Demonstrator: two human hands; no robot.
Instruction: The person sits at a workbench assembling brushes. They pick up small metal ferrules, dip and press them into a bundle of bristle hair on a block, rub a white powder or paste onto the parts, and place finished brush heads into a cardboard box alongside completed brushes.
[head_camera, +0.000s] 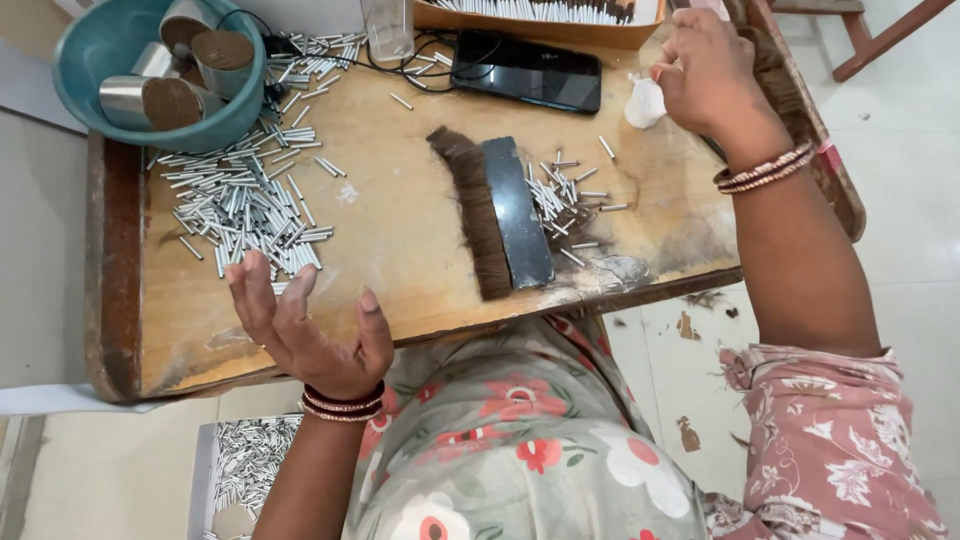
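Observation:
My left hand (305, 325) is palm up at the near edge of the wooden table (400, 250), fingers spread and holding nothing, just below a heap of small metal tubes (245, 205). My right hand (710, 75) reaches to the far right of the table, fingers curled beside a small white lump (645, 103); whether it grips anything I cannot tell. A strip of brown hair (475, 210) lies pressed under a dark flat bar (517, 210) in the middle, with a smaller scatter of tubes (565, 200) to its right.
A teal bowl (85, 50) with metal cups packed with brown hair stands at the far left. A black phone (527, 72) with a cable, a clear cup (388, 28) and a cardboard tray of tubes (540, 20) lie at the back. Below the table sits a tray of tubes (245, 465).

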